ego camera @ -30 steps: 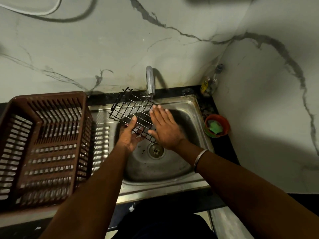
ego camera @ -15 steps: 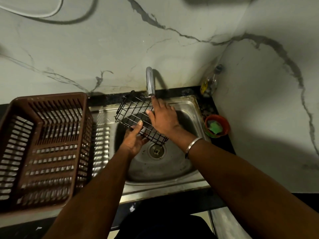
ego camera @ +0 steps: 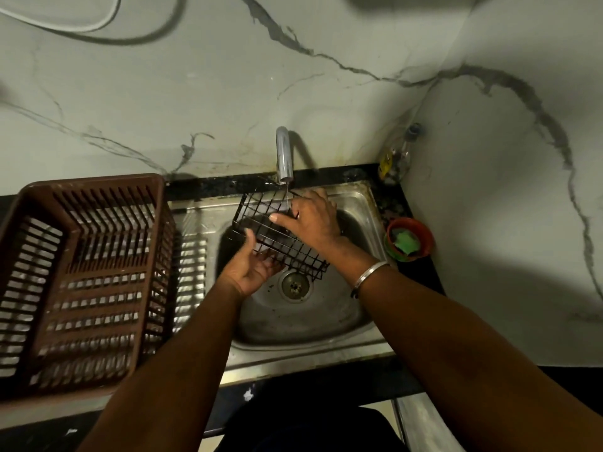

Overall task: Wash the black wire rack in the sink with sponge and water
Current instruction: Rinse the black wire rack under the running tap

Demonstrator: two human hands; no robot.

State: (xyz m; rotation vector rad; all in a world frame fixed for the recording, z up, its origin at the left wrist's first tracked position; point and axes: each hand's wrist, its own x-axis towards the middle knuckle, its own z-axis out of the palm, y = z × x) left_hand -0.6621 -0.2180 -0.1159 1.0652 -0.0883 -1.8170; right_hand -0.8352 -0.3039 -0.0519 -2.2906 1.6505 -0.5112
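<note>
while the fingers [ego camera: 271,261] of the left hand [ego camera: 251,269] reach under the near edge of the black wire rack [ego camera: 261,208] and curl up around its wires, the palm faces upward and the thumb stands against the rack's left side, so this hand grips the rack from below. the right hand [ego camera: 315,216] lies on top of the rack's right part, its fingers fairly straight and close together across the wires, pointing toward the wall. its thumb is stretched out to the left over the grid, and the hand presses on the rack without closing round it. a metal bangle [ego camera: 370,275] sits on the right wrist.

the rack is held tilted above the steel sink [ego camera: 355,203], clear of the basin floor. its far end is high, just under the faucet [ego camera: 284,154], and its near end is low, above the drain [ego camera: 295,285]. a thin stream of water [ego camera: 286,194] falls from the spout onto the far end, beside the right fingers.

the green sponge [ego camera: 406,241] lies in a small orange bowl [ego camera: 424,246] on the dark counter right of the sink, apart from both hands. a clear bottle [ego camera: 396,158] stands in the corner behind it. left of the basin a brown slatted dish basket [ego camera: 81,272] rests on the drainboard.
</note>
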